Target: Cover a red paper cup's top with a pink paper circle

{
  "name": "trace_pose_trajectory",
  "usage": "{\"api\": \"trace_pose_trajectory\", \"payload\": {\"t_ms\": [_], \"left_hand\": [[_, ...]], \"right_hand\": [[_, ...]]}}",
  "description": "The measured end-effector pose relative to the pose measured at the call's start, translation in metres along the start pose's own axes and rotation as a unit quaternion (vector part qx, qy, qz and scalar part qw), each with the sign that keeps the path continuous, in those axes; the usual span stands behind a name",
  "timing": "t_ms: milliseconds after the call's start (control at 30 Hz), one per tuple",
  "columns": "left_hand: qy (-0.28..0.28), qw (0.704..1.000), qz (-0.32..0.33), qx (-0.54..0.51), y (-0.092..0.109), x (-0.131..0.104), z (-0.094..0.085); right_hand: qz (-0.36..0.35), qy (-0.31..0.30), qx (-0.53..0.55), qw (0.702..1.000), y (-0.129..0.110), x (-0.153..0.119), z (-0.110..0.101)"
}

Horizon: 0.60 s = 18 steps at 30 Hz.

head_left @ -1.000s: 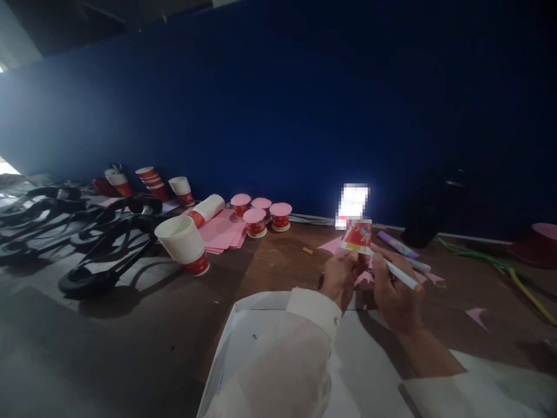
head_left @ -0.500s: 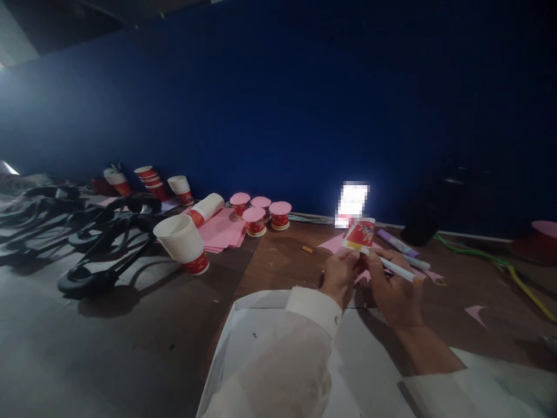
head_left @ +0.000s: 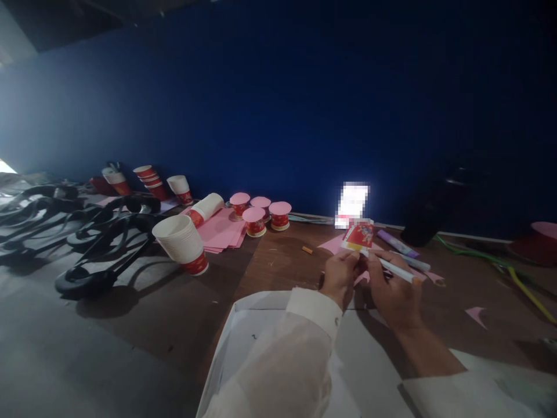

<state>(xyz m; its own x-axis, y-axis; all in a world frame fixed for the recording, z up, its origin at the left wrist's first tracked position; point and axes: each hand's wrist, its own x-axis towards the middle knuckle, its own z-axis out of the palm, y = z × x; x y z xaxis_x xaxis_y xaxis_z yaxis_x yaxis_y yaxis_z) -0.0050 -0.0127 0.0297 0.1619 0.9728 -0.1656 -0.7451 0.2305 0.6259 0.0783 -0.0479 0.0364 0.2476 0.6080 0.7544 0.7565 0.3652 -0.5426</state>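
One shallow, smooth white tray (head_left: pixel 243 325) lies under the sleeves; beyond its far edge, the left hand (head_left: pixel 340 276) pinches a stiff, red-printed paper cup piece (head_left: pixel 359 233) and the right hand (head_left: pixel 398 296) grips a slim white pen (head_left: pixel 398 270), whose tip has moved in to the piece's lower edge over the last second, so both seem worked together there, though contact is unclear. Left of the tray stands a tapered stack of nested paper cups (head_left: pixel 179 238); beyond its far-left corner sit four waisted red spools (head_left: pixel 279 216) topped by flat pink discs, and rightward lies a pointed pink scrap (head_left: pixel 477 315).

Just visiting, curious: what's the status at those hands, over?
Left fingers holding red printed piece. Right fingers gripping white pen. Pink paper scraps close by.
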Motion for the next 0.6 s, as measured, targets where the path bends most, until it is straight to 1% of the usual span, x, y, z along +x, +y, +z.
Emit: {"api": "trace_pose_trajectory", "payload": {"t_ms": [167, 400, 600], "left_hand": [[-0.006, 1.000, -0.004, 0.001, -0.0009, 0.0004, -0.0016], [0.004, 1.000, -0.010, -0.011, 0.0023, -0.0033, 0.0020], [0.007, 0.999, -0.022, -0.024, 0.0026, -0.0027, 0.0026]], "right_hand": [[0.003, -0.006, -0.003, 1.000, -0.0016, 0.0000, -0.0019], [0.010, 0.025, 0.016, 1.000, -0.0033, 0.0007, -0.0044], [0.001, 0.028, 0.001, 1.000, -0.0027, 0.0007, -0.0034]]}}
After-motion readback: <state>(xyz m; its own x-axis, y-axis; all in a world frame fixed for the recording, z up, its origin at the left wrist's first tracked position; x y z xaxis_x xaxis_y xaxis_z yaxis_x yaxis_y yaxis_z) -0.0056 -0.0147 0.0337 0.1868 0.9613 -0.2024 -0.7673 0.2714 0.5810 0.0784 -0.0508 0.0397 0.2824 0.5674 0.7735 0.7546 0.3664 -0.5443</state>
